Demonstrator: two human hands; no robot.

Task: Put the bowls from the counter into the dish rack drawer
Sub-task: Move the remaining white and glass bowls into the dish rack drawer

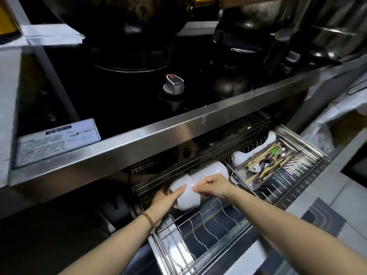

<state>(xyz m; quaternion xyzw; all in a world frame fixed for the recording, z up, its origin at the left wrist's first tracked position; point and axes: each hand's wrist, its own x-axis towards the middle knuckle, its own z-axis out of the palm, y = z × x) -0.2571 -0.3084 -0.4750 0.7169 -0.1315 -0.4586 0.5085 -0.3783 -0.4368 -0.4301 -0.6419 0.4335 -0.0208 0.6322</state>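
One bowl [188,197], between left hand [164,202], right hand [214,185]

Free rack slots [208,221]; counter edge [158,139] overhead

stove label [57,142], print too blurred to read

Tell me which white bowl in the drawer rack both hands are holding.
The frontmost bowl, nearest the camera: left hand and right hand grip it. The other white bowls lie behind it.
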